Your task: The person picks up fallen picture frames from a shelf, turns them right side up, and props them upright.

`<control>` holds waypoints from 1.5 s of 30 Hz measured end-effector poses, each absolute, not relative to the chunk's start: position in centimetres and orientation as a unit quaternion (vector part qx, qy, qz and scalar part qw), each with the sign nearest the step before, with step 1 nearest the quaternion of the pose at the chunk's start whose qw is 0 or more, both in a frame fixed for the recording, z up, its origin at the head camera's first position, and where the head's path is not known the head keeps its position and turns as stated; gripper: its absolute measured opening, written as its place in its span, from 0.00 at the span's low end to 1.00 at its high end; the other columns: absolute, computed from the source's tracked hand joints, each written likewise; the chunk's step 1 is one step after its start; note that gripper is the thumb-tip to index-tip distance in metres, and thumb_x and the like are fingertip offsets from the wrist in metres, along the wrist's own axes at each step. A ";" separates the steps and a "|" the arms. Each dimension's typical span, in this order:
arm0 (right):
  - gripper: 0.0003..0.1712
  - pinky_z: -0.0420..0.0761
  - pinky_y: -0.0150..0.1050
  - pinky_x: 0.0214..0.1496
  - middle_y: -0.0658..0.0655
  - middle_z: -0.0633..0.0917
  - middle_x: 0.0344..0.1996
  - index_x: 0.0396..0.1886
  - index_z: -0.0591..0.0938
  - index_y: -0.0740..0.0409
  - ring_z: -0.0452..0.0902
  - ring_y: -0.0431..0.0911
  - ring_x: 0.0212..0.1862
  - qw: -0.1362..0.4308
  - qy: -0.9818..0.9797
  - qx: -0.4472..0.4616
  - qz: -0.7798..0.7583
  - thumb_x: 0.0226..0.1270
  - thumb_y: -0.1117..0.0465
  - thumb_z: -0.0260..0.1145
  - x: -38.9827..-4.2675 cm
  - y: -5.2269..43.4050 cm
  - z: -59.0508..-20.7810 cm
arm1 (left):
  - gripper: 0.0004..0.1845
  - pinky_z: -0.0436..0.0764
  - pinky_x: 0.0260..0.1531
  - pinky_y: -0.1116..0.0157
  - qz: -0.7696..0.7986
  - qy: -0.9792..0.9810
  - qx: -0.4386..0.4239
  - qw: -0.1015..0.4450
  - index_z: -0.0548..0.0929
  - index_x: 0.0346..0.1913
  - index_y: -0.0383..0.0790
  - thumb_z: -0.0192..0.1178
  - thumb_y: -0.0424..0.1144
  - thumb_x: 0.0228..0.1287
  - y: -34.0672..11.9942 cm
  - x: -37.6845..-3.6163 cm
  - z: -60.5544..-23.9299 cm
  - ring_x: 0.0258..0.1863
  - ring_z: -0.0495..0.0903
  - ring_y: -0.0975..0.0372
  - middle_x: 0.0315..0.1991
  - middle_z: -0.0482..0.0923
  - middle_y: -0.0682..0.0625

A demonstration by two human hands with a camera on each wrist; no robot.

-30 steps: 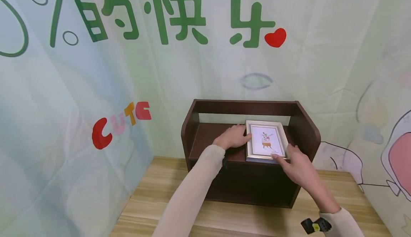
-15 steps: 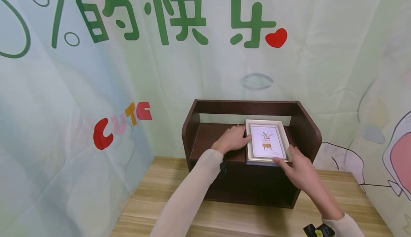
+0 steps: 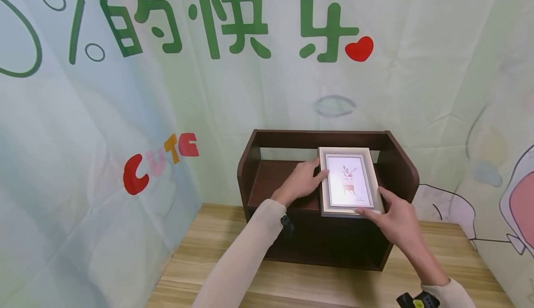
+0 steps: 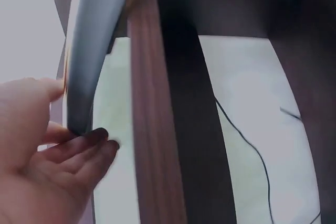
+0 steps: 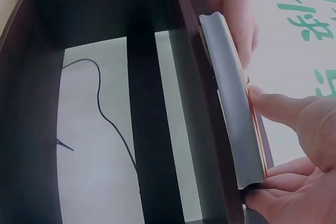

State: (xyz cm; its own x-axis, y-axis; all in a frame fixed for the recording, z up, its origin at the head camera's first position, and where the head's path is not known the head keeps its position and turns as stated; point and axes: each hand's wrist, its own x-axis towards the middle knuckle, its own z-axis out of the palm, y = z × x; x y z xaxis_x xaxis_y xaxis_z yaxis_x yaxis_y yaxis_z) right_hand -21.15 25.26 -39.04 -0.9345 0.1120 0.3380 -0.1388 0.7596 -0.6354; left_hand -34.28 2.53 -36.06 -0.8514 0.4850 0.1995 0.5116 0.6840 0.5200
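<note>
While left hand (image 3: 299,181) and right hand (image 3: 398,217) pinch picture frame (image 3: 349,180) at left and near-right edges | it overlies right half of shelf unit (image 3: 267,173), near edge overhanging | risk: one grip slackening — it could tip nearward, drop.

picture frame (image 3: 349,183) raised toward the person from the top board of the shelf unit (image 3: 273,178), its far edge now covering more of the rear opening (image 3: 289,154), its near edge reaching further forward, its flower print looking paler, right hand (image 3: 396,217) shifted slightly with it
</note>
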 end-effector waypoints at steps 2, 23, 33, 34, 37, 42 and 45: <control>0.53 0.89 0.44 0.44 0.76 0.81 0.64 0.73 0.72 0.73 0.85 0.59 0.48 0.181 -0.917 0.007 0.356 0.57 0.47 0.84 -21.2 25.3 -38.9 | 0.30 0.85 0.53 0.65 -0.337 -0.906 -0.255 0.028 0.69 0.79 0.38 0.51 0.51 0.84 2.5 -34.1 -36.0 0.54 0.87 0.61 0.68 0.82 0.42; 0.26 0.90 0.33 0.47 0.75 0.85 0.60 0.67 0.79 0.72 0.87 0.66 0.57 0.210 -0.870 -0.033 0.446 0.75 0.62 0.68 -22.1 24.8 -36.9 | 0.28 0.89 0.56 0.56 -0.581 -0.798 -0.155 0.040 0.79 0.71 0.36 0.70 0.40 0.71 1.2 -33.4 -33.5 0.60 0.88 0.51 0.64 0.85 0.40; 0.25 0.90 0.36 0.49 0.74 0.87 0.57 0.65 0.81 0.71 0.88 0.66 0.56 0.246 -0.857 -0.020 0.452 0.73 0.64 0.71 -22.9 24.5 -37.0 | 0.25 0.92 0.44 0.58 -0.626 -0.758 -0.177 0.046 0.84 0.65 0.34 0.73 0.33 0.66 0.8 -33.0 -32.1 0.51 0.91 0.49 0.59 0.87 0.38; 0.25 0.89 0.32 0.48 0.73 0.87 0.57 0.65 0.82 0.70 0.88 0.65 0.56 0.250 -0.854 -0.020 0.456 0.72 0.65 0.71 -23.0 24.5 -37.1 | 0.25 0.92 0.44 0.58 -0.625 -0.758 -0.178 0.050 0.84 0.64 0.34 0.74 0.34 0.65 0.7 -33.0 -32.1 0.51 0.91 0.49 0.59 0.87 0.38; 0.25 0.85 0.21 0.46 0.72 0.87 0.58 0.65 0.82 0.68 0.88 0.65 0.57 0.259 -0.845 -0.021 0.467 0.71 0.64 0.72 -23.2 24.4 -37.3 | 0.24 0.92 0.46 0.57 -0.623 -0.757 -0.185 0.064 0.85 0.62 0.34 0.74 0.34 0.64 0.4 -32.8 -31.9 0.52 0.91 0.48 0.58 0.87 0.37; 0.25 0.76 0.10 0.44 0.72 0.87 0.58 0.64 0.83 0.68 0.88 0.64 0.57 0.271 -0.832 -0.025 0.483 0.70 0.65 0.73 -23.4 24.4 -37.4 | 0.23 0.91 0.49 0.57 -0.621 -0.757 -0.193 0.069 0.85 0.61 0.34 0.75 0.33 0.64 0.2 -32.7 -31.7 0.53 0.91 0.47 0.57 0.88 0.36; 0.24 0.74 0.09 0.43 0.71 0.88 0.57 0.63 0.83 0.67 0.89 0.60 0.56 0.273 -0.834 -0.028 0.479 0.69 0.65 0.74 -23.6 24.3 -37.5 | 0.23 0.91 0.51 0.57 -0.610 -0.763 -0.200 0.071 0.85 0.61 0.34 0.75 0.34 0.64 -0.2 -32.7 -31.8 0.54 0.90 0.48 0.57 0.88 0.37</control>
